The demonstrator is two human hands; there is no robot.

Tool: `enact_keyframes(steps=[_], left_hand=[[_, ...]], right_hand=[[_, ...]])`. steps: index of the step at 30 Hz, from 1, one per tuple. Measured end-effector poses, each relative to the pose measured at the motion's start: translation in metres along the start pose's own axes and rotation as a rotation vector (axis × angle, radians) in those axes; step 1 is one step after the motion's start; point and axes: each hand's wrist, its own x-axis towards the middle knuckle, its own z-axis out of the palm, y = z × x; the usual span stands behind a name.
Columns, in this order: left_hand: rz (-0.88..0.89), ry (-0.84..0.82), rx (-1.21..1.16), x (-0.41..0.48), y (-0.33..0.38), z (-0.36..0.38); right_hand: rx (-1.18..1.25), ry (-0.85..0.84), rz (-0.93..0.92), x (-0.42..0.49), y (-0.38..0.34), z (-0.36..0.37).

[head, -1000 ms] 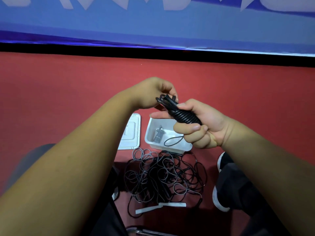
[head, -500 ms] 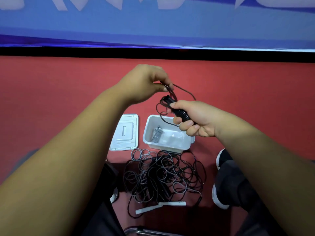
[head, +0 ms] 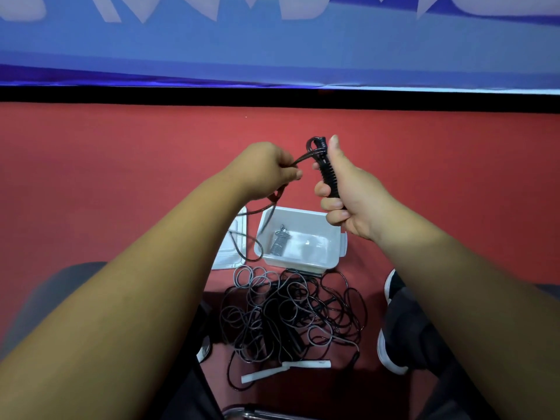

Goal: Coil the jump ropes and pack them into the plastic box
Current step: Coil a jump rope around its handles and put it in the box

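My right hand (head: 348,195) grips a black jump rope bundle (head: 328,174), cord wound tightly round the handles, held upright above the box. My left hand (head: 266,169) pinches the loose black cord (head: 303,157) that runs from the bundle's top; the slack hangs down in a loop (head: 242,241) past the box's left edge. The white plastic box (head: 333,259) stands open on the red floor with a coiled grey rope (head: 279,242) inside. A tangle of black and grey ropes (head: 288,316) lies on the floor in front of the box.
The box's white lid (head: 227,256) lies flat to the left of the box, partly behind my left forearm. Two white handles (head: 285,369) rest at the near edge of the tangle. My shoes (head: 391,350) and dark trousers flank the pile. A blue banner lines the far wall.
My right hand turned the bundle upright and lifted it. My left hand drew the cord out to the left, and the slack now hangs past the box.
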Motion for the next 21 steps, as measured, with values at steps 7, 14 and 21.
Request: enact_keyframes(steps=[7,14,21], left_hand=[[0.122,-0.031,-0.554,0.0,-0.001,-0.014],[0.183,-0.235,-0.503,-0.007,0.003,-0.021],[0.044,-0.169,-0.011,-0.002,-0.008,-0.014]], right_hand=[[0.093,0.055,0.026,-0.003,-0.011,-0.008],[0.117,0.036,0.035,-0.002,-0.02,-0.015],[-0.056,-0.041,0.078,-0.004,-0.017,-0.015]])
